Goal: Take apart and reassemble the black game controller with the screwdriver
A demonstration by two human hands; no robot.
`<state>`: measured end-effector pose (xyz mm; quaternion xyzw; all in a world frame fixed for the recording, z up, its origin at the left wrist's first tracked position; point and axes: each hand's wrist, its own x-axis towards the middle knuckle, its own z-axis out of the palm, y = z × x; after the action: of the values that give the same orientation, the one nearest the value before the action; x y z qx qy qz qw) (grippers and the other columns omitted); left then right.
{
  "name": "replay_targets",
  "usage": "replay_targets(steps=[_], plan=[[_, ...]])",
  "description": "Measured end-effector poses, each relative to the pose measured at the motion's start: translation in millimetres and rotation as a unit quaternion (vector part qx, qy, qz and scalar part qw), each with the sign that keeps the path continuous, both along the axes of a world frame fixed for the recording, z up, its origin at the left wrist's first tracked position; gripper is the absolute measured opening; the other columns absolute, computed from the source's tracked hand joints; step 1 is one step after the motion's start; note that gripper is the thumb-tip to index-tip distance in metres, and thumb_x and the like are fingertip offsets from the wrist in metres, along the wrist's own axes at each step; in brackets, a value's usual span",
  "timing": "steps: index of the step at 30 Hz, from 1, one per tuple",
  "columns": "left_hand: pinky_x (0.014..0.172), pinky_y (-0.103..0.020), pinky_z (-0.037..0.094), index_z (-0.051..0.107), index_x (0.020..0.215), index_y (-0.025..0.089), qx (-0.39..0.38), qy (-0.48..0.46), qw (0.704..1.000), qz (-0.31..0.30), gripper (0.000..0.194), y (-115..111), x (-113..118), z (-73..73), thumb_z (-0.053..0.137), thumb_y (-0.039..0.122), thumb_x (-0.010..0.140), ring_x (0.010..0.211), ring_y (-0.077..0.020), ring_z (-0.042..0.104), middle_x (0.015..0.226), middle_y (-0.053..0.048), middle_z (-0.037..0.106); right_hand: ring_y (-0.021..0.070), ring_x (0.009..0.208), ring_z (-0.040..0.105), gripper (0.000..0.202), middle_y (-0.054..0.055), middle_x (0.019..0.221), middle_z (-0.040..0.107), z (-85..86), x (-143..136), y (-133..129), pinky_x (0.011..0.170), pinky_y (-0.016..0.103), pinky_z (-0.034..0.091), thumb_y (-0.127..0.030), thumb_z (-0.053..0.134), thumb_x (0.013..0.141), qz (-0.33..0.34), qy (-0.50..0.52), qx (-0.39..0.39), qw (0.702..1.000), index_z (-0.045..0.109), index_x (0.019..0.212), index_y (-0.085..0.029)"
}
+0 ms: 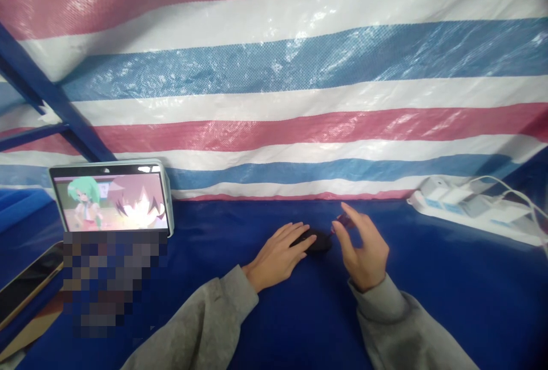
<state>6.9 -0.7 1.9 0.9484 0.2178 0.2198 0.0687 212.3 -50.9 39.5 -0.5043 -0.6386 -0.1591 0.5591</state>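
Note:
A dark, rounded flat object (320, 241) lies on the blue table surface. My left hand (280, 253) rests over its left side with the fingers stretched out and slightly spread. Just right of the dark object, my right hand (363, 247) is raised a little, thumb and index finger curved round a small, thin reddish-purple item (341, 222). Part of that item is hidden behind the fingers, and its exact kind cannot be made out. Its lower end reaches toward the dark object's right edge.
A phone or tablet (111, 201) playing a cartoon stands at the left, with another phone (29, 284) lower down beside a blurred patch. White power strip (475, 216) with chargers and cables sits at the right. A striped sheet (274, 130) hangs behind.

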Motion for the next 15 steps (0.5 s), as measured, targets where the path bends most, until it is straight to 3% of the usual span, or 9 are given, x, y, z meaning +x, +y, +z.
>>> replay_targets(steps=[4,9,15], plan=[[0.12,-0.049,0.033,0.039,0.149,0.025,-0.008,-0.002,1.0,-0.005,0.049,-0.5,-0.7,-0.8,0.047,0.023,0.1,0.146,-0.0242,0.035,0.156,-0.009,0.04,0.0179,0.08,0.069,0.047,0.008,0.098,0.072,-0.5,2.4,-0.1,0.08,0.035,0.058,-0.021,0.055,0.092,0.013,0.017,-0.02,1.0,0.053,0.139,-0.021],[0.121,-0.046,0.032,0.03,0.153,0.025,-0.048,-0.005,0.999,-0.016,0.062,-1.5,-1.2,-1.2,0.051,0.015,0.095,0.148,-0.0225,0.032,0.158,-0.007,0.036,0.0178,0.076,0.068,0.049,0.008,0.094,0.073,-2.4,7.9,2.4,0.077,0.035,0.059,-0.025,0.058,0.091,-0.013,0.027,-0.009,1.0,0.053,0.14,-0.019],[0.115,-0.041,0.042,0.045,0.14,0.023,-0.079,-0.034,0.996,-0.021,0.042,-3.3,-2.2,0.3,0.052,0.019,0.098,0.137,-0.022,0.047,0.148,-0.008,0.049,0.0134,0.06,0.061,0.05,0.001,0.073,0.068,-3.4,22.0,3.7,0.069,0.029,0.055,-0.033,0.066,0.087,-0.111,0.085,-0.014,0.99,0.06,0.134,-0.017]])
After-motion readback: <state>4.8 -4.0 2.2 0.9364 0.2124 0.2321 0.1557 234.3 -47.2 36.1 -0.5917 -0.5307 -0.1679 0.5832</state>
